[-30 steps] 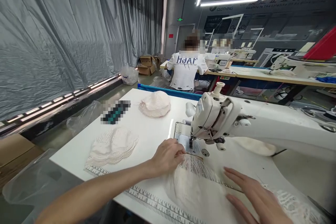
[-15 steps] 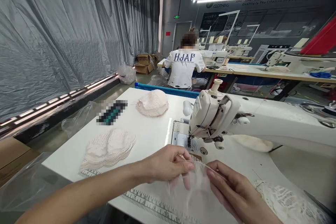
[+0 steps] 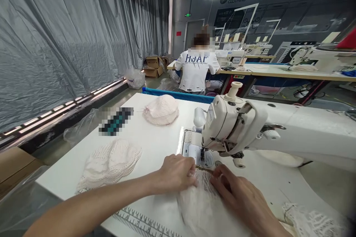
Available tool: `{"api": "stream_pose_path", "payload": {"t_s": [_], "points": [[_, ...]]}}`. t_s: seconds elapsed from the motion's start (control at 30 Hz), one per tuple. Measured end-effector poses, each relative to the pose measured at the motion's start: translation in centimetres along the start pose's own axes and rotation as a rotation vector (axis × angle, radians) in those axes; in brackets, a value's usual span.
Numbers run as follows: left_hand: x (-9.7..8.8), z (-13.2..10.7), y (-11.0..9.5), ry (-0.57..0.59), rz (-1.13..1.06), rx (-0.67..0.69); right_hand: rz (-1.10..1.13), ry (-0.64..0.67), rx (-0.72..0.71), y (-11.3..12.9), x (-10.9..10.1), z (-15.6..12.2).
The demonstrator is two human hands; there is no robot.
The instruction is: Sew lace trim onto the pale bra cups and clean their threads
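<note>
A piece of white openwork lace fabric (image 3: 204, 207) hangs between my hands, just in front of the sewing machine's needle and presser foot (image 3: 204, 154). My left hand (image 3: 178, 172) is closed on the upper left edge of the fabric, its fingertips partly hidden. At the upper right edge, my right hand (image 3: 236, 189) pinches the same fabric. The white sewing machine (image 3: 236, 122) stands right behind my hands. More white lace (image 3: 311, 220) lies on the table to the right of my right hand.
A stack of pale lace pieces (image 3: 111, 163) and a pale cup-shaped piece (image 3: 161, 110) lie on the white table (image 3: 151, 144). A printed ruler scale (image 3: 144, 224) runs along the front edge. A person in a white shirt (image 3: 197, 70) sits at a table ahead.
Both hands have moved slightly with the fabric toward the presser foot. The openwork lace now shows between them, where thin, sheer material was stretched before. The view has shifted a little.
</note>
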State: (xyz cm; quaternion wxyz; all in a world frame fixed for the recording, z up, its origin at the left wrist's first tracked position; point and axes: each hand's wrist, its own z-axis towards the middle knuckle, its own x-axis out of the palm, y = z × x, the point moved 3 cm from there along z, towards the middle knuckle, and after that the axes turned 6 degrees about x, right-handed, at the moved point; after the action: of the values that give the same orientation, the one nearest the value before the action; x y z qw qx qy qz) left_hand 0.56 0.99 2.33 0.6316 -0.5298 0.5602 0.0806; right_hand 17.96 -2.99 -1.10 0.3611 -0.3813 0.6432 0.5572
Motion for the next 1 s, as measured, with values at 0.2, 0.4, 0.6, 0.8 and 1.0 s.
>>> {"api": "stream_pose_path", "payload": {"t_s": [0.2, 0.4, 0.6, 0.8, 1.0], "points": [[-0.4, 0.4, -0.4, -0.037, 0.193, 0.006, -0.073, -0.019, -0.033, 0.0, -0.1, 0.0], [0.4, 1.3, -0.4, -0.030, 0.091, 0.045, -0.086, -0.146, -0.160, 0.1, -0.5, 0.0], [0.4, 0.2, -0.2, -0.086, -0.293, 0.070, 0.164, -0.052, -0.432, 1.7, -1.3, 0.3], [-0.8, 0.1, -0.4, -0.045, -0.423, 0.031, 0.325, 0.052, -0.174, 1.7, -0.8, 0.5], [-0.2, 2.3, -0.1, -0.058, -0.315, 0.083, 0.106, -0.053, -0.121, 1.0, -1.0, 1.4]]}}
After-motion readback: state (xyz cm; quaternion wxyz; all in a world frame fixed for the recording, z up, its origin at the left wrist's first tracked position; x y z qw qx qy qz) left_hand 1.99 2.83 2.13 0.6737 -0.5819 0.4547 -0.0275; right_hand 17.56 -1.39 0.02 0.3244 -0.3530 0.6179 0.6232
